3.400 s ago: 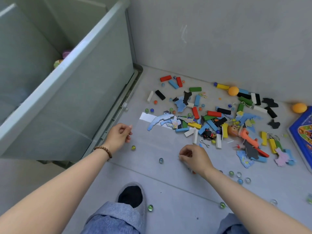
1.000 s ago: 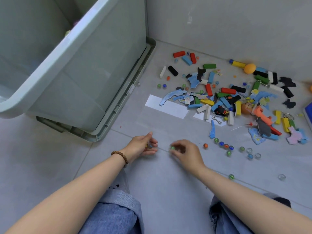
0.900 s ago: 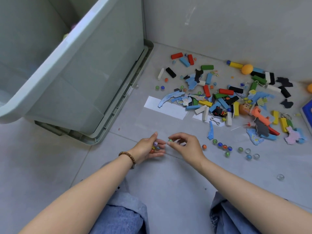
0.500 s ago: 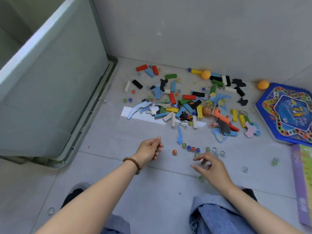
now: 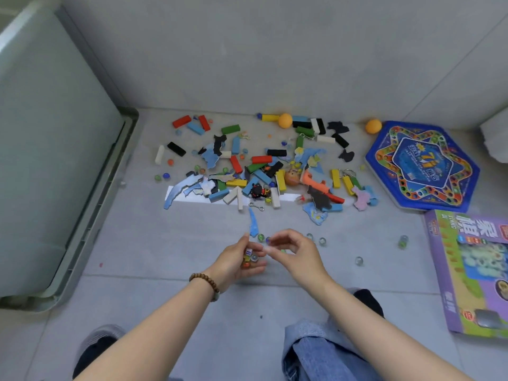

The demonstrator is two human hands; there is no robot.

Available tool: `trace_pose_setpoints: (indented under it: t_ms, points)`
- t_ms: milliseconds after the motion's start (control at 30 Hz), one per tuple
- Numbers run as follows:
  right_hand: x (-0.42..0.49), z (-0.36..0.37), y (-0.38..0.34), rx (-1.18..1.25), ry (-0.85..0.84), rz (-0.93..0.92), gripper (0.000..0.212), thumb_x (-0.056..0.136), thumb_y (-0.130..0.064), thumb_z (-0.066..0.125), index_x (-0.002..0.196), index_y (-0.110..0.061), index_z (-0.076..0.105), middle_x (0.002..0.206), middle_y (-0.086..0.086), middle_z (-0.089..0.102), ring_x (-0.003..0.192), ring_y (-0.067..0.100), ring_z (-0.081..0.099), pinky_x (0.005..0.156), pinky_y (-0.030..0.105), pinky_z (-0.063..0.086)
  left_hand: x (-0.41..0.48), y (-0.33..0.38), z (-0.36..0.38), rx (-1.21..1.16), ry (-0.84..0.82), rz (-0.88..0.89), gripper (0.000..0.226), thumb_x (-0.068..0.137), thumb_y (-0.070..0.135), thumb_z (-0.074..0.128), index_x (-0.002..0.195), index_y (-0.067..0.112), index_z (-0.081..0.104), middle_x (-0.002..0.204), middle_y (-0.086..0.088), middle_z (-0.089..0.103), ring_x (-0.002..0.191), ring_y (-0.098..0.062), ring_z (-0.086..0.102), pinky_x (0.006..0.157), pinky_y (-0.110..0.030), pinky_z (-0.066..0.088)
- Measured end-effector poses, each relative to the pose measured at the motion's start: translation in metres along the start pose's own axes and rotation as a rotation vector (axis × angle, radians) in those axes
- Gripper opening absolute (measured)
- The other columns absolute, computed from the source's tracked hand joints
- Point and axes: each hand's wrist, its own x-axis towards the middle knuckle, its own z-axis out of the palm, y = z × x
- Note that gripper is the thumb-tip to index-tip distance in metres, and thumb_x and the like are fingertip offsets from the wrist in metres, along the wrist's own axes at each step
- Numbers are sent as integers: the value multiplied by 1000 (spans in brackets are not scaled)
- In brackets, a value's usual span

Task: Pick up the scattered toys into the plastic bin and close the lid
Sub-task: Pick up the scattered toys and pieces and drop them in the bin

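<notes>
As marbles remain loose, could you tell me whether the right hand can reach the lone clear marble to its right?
Probably yes: the clear marble lies on bare floor right of the right hand, nothing between them, though its fingertips now meet the left hand, which cups marbles.

The bin [image 5: 55, 133] runs off my left and top edges, inside unseen. The box [image 5: 472, 270] is cut by the right edge. The left hand [image 5: 233, 262] half hides its marbles [image 5: 251, 258]. The right hand's [image 5: 297, 257] fingertips [image 5: 275, 237] blur; I can't tell if they pinch anything.
</notes>
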Motion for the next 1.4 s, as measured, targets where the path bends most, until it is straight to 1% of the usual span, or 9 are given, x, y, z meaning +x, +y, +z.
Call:
trace_pose_setpoints:
  t_ms: [200,300,433,867,933,1000,1100,1200,1400]
  points:
    - [18,-55,18,-258,235,-22,22,76,-16,76,89,-30,64,105,-6,55,98,10,52,83,23,44,6,8,20,109,60,117,33,98,36,40,86,10,57,77,-1,54,58,-9,48,48,-15,48]
    - [24,-78,39,-375,176,33,35,74,-19,78,103,-31,64,112,-4,46,110,11,44,93,21,37,13,10,23,193,110,142,34,96,40,43,79,13,55,61,4,46,46,-4,40,42,-13,38]
    - [29,-76,53,-422,111,21,41,73,-14,78,110,-26,66,110,-6,43,108,8,38,81,-2,30,17,9,26,172,112,142,36,96,40,43,77,12,55,58,3,42,44,-5,36,40,-14,34]
    - [37,-78,61,-563,129,-24,17,83,-12,68,100,-14,68,90,-3,55,73,5,49,68,3,36,19,8,21,154,130,145,35,96,38,44,76,11,56,63,2,42,48,-7,35,40,-14,35]
    - [39,-77,57,-407,173,63,12,85,-10,66,96,-12,67,86,4,57,67,8,50,65,6,43,17,7,20,148,132,144,35,96,38,45,76,11,56,63,2,42,49,-7,34,40,-14,35]
    - [38,-77,46,27,196,236,11,88,-8,62,99,-6,66,80,9,55,61,10,53,57,12,51,16,7,20,143,139,140,35,96,37,45,76,11,56,64,1,41,50,-8,34,40,-14,34]
    - [28,-83,22,694,-1,425,18,92,-12,54,105,-3,62,79,4,58,63,9,58,58,16,54,15,9,21,144,145,137,35,97,37,44,77,11,55,64,1,41,50,-8,34,40,-14,34]
    - [25,-92,10,916,-165,421,23,80,-28,65,95,-11,64,79,2,62,66,12,61,56,22,55,15,10,21,157,137,143,36,96,38,44,76,11,55,64,0,41,50,-8,35,40,-15,35]
    - [36,-78,20,219,57,371,19,85,-28,67,72,-15,60,60,0,43,49,8,39,45,16,35,15,11,22,300,172,172,39,94,44,44,76,12,57,63,1,43,52,-10,37,45,-17,37]
